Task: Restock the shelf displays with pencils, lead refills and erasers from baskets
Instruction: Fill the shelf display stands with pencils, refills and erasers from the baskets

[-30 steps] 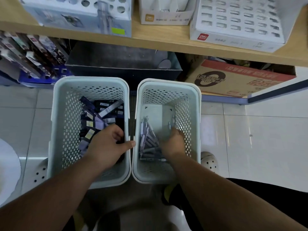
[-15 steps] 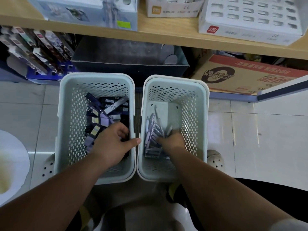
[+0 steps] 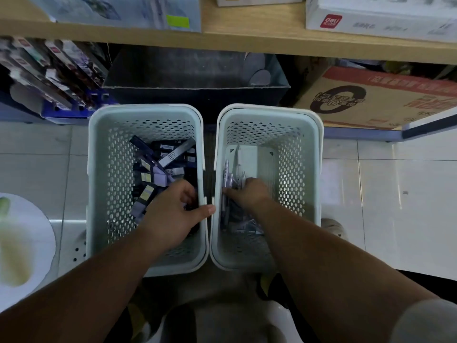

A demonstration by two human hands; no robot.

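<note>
Two pale perforated baskets stand side by side on the floor. The left basket (image 3: pixel 99 169) holds dark and purple lead refill packs (image 3: pixel 168 157). My left hand (image 3: pixel 170 214) is inside it at the right wall, fingers curled down and thumb hooked over the rim; the fingertips are hidden. The right basket (image 3: pixel 319 169) holds several purple mechanical pencils (image 3: pixel 227 173) along its left side. There my right hand (image 3: pixel 249 194) reaches in, its fingers curled round a bunch of them.
A wooden shelf (image 3: pixel 247 43) runs across the top with white display boxes (image 3: pixel 371 21) on it. Below it sit a dark open bin (image 3: pixel 195 78), a cardboard carton (image 3: pixel 371 100) and racked packets (image 3: pixel 49 70). White floor tiles lie to the right.
My right hand has slid from the right basket's middle toward its left wall, gathering pencils. My left hand has kept its place on the left basket's wall.
</note>
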